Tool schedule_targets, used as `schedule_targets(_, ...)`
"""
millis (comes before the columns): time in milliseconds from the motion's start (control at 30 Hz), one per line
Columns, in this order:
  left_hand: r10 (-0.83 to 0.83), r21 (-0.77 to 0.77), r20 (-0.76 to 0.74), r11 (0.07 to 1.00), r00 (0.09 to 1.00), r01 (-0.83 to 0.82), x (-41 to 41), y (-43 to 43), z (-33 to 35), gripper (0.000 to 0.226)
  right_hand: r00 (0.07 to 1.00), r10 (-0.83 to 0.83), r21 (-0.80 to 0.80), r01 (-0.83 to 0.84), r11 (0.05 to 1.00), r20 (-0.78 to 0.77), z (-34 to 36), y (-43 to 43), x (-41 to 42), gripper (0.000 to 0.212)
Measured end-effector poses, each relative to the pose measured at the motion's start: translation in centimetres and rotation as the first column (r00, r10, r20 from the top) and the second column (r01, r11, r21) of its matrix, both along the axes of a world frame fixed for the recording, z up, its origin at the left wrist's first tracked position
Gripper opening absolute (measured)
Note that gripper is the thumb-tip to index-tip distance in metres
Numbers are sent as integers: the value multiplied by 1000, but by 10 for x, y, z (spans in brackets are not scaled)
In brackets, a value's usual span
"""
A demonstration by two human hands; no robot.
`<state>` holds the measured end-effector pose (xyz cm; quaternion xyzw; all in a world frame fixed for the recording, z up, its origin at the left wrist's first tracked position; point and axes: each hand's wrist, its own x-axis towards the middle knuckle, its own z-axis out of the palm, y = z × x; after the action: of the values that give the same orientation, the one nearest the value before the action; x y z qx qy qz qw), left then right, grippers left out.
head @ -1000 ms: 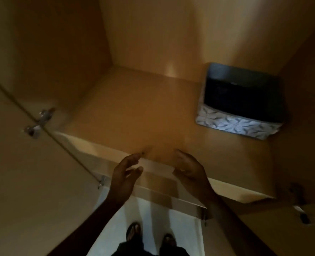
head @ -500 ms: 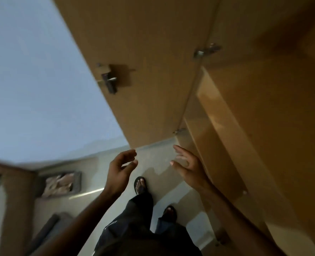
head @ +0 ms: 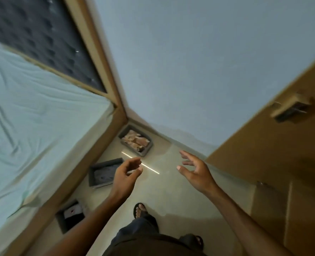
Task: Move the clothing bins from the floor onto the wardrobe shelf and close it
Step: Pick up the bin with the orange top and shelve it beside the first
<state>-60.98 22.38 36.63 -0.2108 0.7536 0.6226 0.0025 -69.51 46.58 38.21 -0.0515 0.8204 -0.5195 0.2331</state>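
Since half a second ago our view has swung away from the wardrobe shelf and down to the floor, and both our hands have come with it, held out in front of us above the pale floor (head: 171, 193). Our left hand (head: 125, 175) hangs with its fingers loosely curled and nothing in it. Our right hand (head: 196, 171) is spread wide, fingers apart, also carrying nothing.

Three clothing bins sit on the floor in a row along the wooden side of the bed (head: 33, 126), on our left. We see the far bin (head: 130, 147), grey and filled with pinkish-beige cloth, in the corner where the bed meets the blue-grey wall (head: 190, 61). Next comes the middle bin (head: 100, 185), grey with grey cloth inside, partly behind our left hand. Nearest us lies the near bin (head: 60, 224), dark, holding something dark with a small pale patch; our left forearm crosses its right edge.

On the right stands the wardrobe door (head: 263, 148), open, with its handle (head: 289, 110) blurred. Between the bins and the wardrobe we see our own sandalled foot (head: 139, 209) planted on the floor.
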Motion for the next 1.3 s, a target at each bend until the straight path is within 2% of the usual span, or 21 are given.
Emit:
schedule_targets(200, 239, -47, 9, 970, 971, -239, 20, -112, -11, 30, 963, 268, 15, -268, 963, -7, -2, -139, -31, 54)
schedule_targets(333, 465, -67, 30, 884, 885, -462, 51, -169, -19, 29, 873, 485, 22, -487, 873, 43, -11, -231, -42, 54)
schedule_targets(433, 613, -56, 50, 790, 788, -611, 77, -192, -22, 30, 785, 616, 32, -619, 785, 67, -18, -292, -42, 55)
schedule_targets(533, 760, -22, 90, 648, 644, -761, 107, -209, -26, 31, 640, 764, 56, -768, 638, 79, -29, -356, -32, 55)
schedule_targets(667, 902, -2, 145, 411, 406, -912, 150, -220, -32, 32, 387, 917, 55, -922, 383, 101, -39, -433, -3, 56)
schedule_targets(833, 979, 26, 167, 114, 117, -993, 208, -222, -33, 29, 108, 991, 77, -992, 102, 77, -44, -507, 62, 57)
schedule_targets(967, 983, 41, 177, -51, -42, -998, 277, -226, -34, 29, -67, 995, 84, -994, -73, 68, -43, -547, 141, 56)
schedule_targets(1100, 973, 38, 185, -145, -136, -989, 355, -241, -38, 29, -162, 983, 102, -980, -170, 84, -51, -573, 224, 57)
schedule_targets(1300, 948, 16, 212, -249, -240, -968, 488, -266, -41, 30, -245, 962, 120, -958, -259, 122, -60, -615, 363, 58)
